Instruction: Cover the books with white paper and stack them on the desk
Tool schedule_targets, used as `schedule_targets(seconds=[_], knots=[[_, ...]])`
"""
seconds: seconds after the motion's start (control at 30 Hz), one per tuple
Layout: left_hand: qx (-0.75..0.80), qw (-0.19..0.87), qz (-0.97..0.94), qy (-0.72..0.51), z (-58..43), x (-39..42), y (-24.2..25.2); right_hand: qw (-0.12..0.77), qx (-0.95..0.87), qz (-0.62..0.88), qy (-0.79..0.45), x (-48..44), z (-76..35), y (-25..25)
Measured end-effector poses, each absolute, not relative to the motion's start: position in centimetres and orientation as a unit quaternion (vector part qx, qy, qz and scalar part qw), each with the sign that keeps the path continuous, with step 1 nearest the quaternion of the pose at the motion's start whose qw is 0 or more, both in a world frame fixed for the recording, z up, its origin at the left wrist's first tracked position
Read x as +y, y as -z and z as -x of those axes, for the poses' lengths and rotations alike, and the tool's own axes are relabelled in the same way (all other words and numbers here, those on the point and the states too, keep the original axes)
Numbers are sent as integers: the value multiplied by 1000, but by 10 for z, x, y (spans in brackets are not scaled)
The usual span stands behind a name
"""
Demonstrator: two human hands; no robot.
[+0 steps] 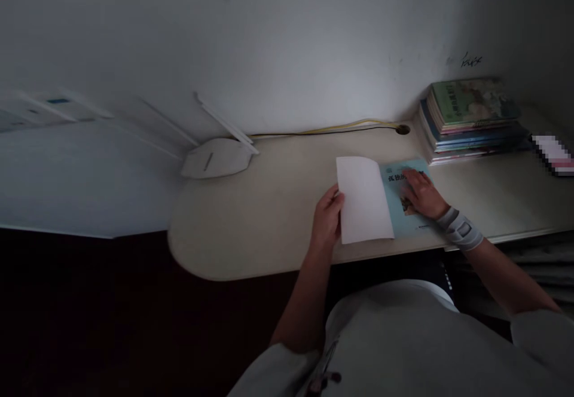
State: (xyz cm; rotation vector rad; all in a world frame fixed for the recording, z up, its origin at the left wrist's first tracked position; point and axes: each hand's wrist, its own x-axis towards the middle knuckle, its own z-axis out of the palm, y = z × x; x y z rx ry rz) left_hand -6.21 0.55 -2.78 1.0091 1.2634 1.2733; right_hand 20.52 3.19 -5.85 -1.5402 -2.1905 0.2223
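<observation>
A thin book [364, 202] lies spread on the desk, with a blank white side on the left and a light blue page [398, 222] with dark printed characters and a small picture on the right. My left hand [327, 216] pinches the outer edge of the white side, thumb on top, and that side is slightly raised and curved. Resting on the blue page is my right hand [425, 195], its fingers stretched out, slightly blurred and covering part of the print. A grey band [461, 228] wraps the right wrist.
A stack of books [475, 116] stands at the back right against the wall, with a phone-like device [553, 153], pixelated, beside it. A white router [217, 156] with antennas sits at the desk's [233, 223] left end. Cables [332, 129] run along the wall to a hole.
</observation>
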Motion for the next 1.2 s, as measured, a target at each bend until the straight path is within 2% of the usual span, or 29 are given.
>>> schedule_targets(seconds=[0.1,0.17,0.27,0.37,0.43,0.6,0.77,0.87,1.0,1.2], knots=[[456,596,-387,-535,27,2,28,346,-726,570,-171,37,-214,57],[434,607,-449,-492,4,1,28,403,-695,557,-211,36,-217,53],[452,492,-621,-411,-20,3,27,426,-719,501,-227,29,-215,43],[498,301,-733,-352,-27,7,23,373,-791,431,-221,20,-206,33],[523,212,-765,-310,-23,9,20,330,-832,395,-208,17,-199,29],[610,99,-752,-231,7,2,22,224,-866,427,-132,15,-176,18],[670,123,-707,-191,34,-12,41,69,-869,488,-40,7,-139,2],[665,131,-706,-205,41,-17,54,22,-871,490,-1,5,-117,0],[654,135,-709,-226,44,-18,61,13,-874,485,17,7,-100,4],[626,146,-731,-228,50,-20,60,34,-884,466,-31,14,-87,6]])
